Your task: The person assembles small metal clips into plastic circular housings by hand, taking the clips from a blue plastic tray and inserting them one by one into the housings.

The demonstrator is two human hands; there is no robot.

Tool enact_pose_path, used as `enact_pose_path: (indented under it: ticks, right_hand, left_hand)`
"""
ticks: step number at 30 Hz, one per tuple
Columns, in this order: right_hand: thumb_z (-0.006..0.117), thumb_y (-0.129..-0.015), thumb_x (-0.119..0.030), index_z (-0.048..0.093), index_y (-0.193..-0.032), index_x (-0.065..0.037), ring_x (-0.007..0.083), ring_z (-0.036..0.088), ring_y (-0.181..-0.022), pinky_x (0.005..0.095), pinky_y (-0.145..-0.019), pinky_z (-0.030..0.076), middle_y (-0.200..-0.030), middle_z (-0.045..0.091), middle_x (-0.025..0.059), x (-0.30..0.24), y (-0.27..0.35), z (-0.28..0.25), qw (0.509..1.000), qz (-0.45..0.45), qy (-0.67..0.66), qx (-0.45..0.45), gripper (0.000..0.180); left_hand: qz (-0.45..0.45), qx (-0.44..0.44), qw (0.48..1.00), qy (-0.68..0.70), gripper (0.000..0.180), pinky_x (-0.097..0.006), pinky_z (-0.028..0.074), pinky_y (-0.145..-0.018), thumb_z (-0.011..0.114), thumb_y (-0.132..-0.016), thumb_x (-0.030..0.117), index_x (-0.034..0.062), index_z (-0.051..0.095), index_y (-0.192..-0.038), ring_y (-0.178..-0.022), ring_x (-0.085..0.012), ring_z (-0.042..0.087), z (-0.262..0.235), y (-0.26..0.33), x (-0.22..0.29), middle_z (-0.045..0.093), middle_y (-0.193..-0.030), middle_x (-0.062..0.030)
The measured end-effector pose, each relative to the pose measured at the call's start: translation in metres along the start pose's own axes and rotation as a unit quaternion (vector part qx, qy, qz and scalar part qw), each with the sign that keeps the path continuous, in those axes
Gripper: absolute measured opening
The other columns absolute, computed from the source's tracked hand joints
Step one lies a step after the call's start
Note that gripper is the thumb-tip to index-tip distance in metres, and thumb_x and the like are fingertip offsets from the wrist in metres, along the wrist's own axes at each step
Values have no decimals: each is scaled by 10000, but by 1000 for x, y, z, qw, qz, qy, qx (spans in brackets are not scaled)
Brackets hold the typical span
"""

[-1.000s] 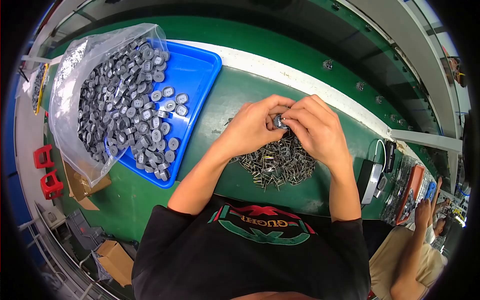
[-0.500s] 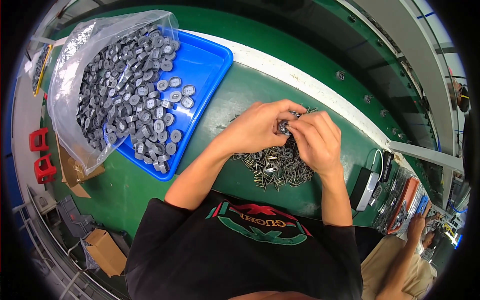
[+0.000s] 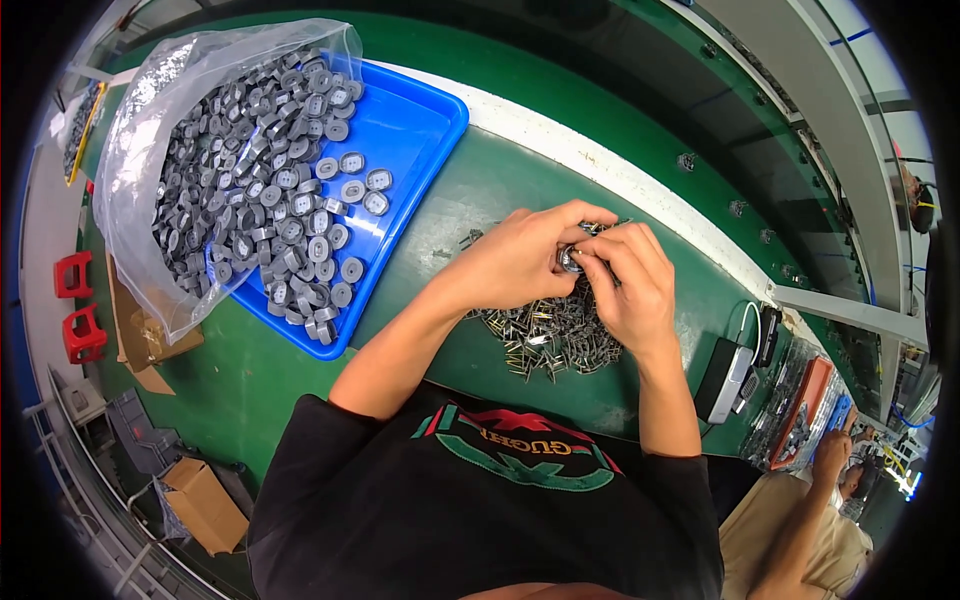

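My left hand [image 3: 515, 262] is closed around a small round grey part [image 3: 569, 260], gripped between thumb and fingers. From the right, my right hand [image 3: 637, 290] pinches at the top of this part; whatever its fingertips hold is too small to make out. Both hands are above a heap of small metal pins with dark bodies [image 3: 545, 335] on the green tabletop [image 3: 440, 235]. To the left, many grey round plastic parts [image 3: 250, 190] spill from a clear plastic bag [image 3: 130, 190] into a blue tray [image 3: 445, 130].
Beyond the table's white edge [image 3: 600, 165] runs a green belt [image 3: 560, 70] with small parts [image 3: 685, 162]. At right lie a black-and-white device [image 3: 722, 382] with a cable and a reddish-brown tray [image 3: 803, 410]. A person's arm [image 3: 815, 490] reaches in there.
My right hand has shifted slightly left, its fingertips staying at the grey part. My left hand keeps its hold, and the view has turned a little.
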State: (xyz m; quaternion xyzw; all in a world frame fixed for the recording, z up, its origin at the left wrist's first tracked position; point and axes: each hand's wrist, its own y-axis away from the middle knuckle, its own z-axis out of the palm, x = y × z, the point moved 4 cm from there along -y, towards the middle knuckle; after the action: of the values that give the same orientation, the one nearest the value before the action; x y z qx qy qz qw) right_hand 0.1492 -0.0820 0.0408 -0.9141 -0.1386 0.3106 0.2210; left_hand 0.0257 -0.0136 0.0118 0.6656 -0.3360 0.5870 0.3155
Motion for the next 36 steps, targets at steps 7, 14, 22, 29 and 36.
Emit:
enact_pose_path:
  ticks: [7,14,22,29,36]
  right_hand:
    - [692,-837,4,683,-1026,7,155,613,-827,256,-691,500,-961,602,73,25,11,14,947,228,-225,6,188]
    - [698,-830,-59,689,-931,0,126,608,-757,286,-687,491,-878,677,83,56,-31,13,967,201,-140,-69,117]
    - [642,-855,-82,696,-1041,-31,318,656,-928,360,-823,502,-967,691,148,182,-71,14,970,226,88,-23,200]
    - [611,-791,-2,691,-1062,-50,292,583,-1041,361,-895,478,-1001,642,101,101,-37,1,970,72,-88,-215,287]
    - [626,-807,32,687,-1057,-38,238,614,-867,339,-797,504,-954,645,82,90,-12,-2,954,114,-114,-251,267]
  left_hand:
    - [82,144,986,4,690,-240,508,-646,675,-698,-90,102,509,-1340,-717,-92,577,-5,4,3,568,-1142,-90]
    - [92,242,917,-303,453,-325,516,-720,788,-713,50,99,648,-1141,-835,-229,604,-55,45,17,603,-1012,-83]
    - [-113,216,756,-608,376,-404,484,-844,686,-729,16,50,651,-1102,-935,-326,569,-117,104,-3,633,-995,-130]
    - [-100,237,765,-590,359,-408,465,-832,738,-708,37,39,660,-1058,-885,-317,552,-126,96,-17,608,-900,-123]
    - [-111,280,784,-543,308,-400,472,-818,708,-724,83,28,672,-1025,-880,-312,564,-133,94,-1,601,-891,-134]
